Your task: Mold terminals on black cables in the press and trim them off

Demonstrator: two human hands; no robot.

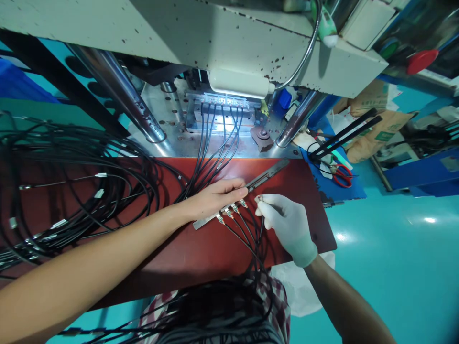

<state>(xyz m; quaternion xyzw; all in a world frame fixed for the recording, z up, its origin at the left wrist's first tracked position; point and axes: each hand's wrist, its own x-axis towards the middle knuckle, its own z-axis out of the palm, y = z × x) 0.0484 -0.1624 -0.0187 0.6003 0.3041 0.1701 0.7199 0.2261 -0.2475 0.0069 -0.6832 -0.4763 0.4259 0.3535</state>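
My bare left hand (218, 193) is closed over a long metal bar (276, 169) with slots in it, tilted up to the right above the red board. Several black cables (240, 234) with metal connectors (229, 212) sit in a row along the bar's lower edge. Just right of them, my right hand (283, 222), in a white glove, has its thumb and fingertips pinched together on a black cable (261, 230). The cable's end is mostly hidden by the fingers. The cables run down to a bundle (215, 315) on my lap.
Ahead stands a press with steel columns (125, 100) and a mold (218, 123), from which several cables run out. Coiled black cables (71, 181) cover the left of the red board (172, 272). Red-handled scissors (342, 176) lie on a blue surface at right.
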